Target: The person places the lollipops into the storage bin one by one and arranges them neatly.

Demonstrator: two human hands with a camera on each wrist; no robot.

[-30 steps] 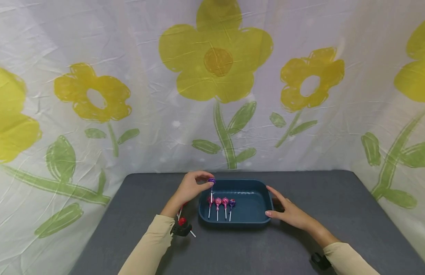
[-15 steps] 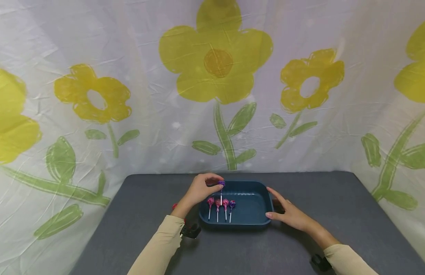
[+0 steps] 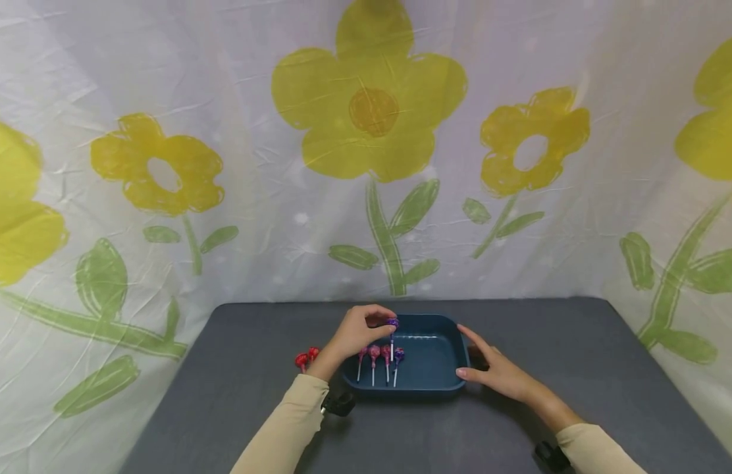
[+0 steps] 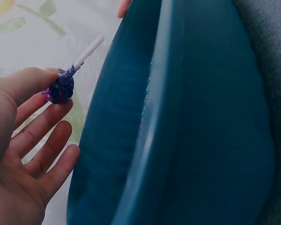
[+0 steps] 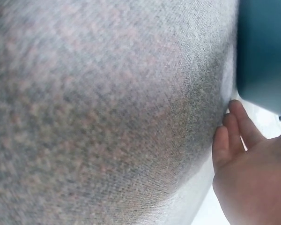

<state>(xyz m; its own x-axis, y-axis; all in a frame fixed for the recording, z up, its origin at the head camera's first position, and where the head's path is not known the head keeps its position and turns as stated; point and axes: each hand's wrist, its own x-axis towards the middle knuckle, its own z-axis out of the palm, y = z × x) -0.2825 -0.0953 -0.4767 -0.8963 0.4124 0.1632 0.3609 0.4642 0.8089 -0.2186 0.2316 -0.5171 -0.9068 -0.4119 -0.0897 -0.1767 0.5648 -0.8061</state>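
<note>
Between thumb and fingertips, my left hand (image 3: 355,334) pinches a purple-wrapped lollipop (image 4: 61,89) by its head. The white stick points down over the left part of a dark blue tray (image 3: 437,387). Inside the tray, three pink lollipops (image 3: 374,352) and one purple lollipop (image 3: 399,355) lie in a row, sticks toward me. The held lollipop is above this row, near its right end. My right hand (image 3: 499,373) rests against the tray's right end, thumb and index finger spread along it. Its other fingers show loosely bent below the tray in the right wrist view.
Red lollipops (image 3: 301,360) lie on the grey table (image 3: 253,382) left of the tray, partly hidden by the left wrist. A flower-printed curtain (image 3: 283,276) hangs behind the table's far edge. Dark wrist devices (image 3: 340,404) sit at both wrists.
My left hand has carried the purple lollipop rightward over the row, from its left end to near the lying purple one. The right hand and tray keep their place.
</note>
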